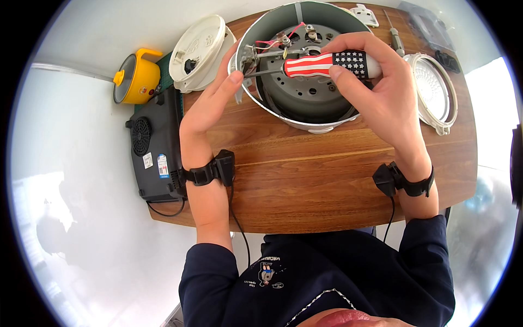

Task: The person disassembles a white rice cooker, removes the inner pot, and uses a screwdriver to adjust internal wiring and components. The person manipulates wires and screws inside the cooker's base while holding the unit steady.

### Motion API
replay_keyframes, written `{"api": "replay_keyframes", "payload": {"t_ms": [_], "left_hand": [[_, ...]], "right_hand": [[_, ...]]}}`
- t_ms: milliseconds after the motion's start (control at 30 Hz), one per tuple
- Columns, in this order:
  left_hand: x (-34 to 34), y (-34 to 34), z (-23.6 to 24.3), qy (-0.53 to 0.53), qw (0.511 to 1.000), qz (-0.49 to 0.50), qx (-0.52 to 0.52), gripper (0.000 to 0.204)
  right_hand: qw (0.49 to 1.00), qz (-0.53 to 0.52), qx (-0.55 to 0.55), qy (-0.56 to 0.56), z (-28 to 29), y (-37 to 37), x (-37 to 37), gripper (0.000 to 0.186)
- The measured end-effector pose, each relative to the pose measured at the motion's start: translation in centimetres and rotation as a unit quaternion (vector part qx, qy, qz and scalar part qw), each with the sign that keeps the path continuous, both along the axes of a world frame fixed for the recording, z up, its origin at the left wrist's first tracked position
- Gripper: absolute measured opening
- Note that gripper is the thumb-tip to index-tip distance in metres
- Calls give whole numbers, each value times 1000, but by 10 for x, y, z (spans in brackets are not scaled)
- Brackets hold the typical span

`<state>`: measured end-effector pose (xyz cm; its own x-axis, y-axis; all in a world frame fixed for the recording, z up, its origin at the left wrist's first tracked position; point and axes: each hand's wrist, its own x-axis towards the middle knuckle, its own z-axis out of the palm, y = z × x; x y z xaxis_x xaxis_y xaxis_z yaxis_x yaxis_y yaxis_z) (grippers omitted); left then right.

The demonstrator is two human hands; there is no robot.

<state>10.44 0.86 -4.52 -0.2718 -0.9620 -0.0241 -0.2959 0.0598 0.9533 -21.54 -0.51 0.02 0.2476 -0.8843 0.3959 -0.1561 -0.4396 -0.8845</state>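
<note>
My right hand [389, 90] is closed around a screwdriver [308, 66] with a striped and starred red, white and black handle. Its shaft points left, across the inside of a round metal appliance housing [310, 122], to the left wall. There my left hand [210, 103] grips the rim, its thumb by the end of the shaft and its other fingers partly hidden outside the wall. Inside the housing are a perforated grey plate [294, 92], pink wires [297, 28] and small metal terminals [311, 32]. The exact contact of the screwdriver tip is hard to make out.
White plastic covers [199, 52] lean at the left, beside a yellow pot [143, 82] and a black appliance [155, 147]. To the right are a white ring-shaped lid [433, 90], another screwdriver [396, 41] and clear plastic packaging [427, 27]. All surround the wooden table [305, 180].
</note>
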Motion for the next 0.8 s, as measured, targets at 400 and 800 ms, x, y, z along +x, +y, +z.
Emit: {"api": "replay_keyframes", "payload": {"t_ms": [400,800], "left_hand": [[-5,-1,-2,39,999,9,14,81],[-6,-1,-2,43,999,0,13,80]], "right_hand": [[999,23,19,37,8,5,-1,19],[999,16,10,51,8,8,0,20]]}}
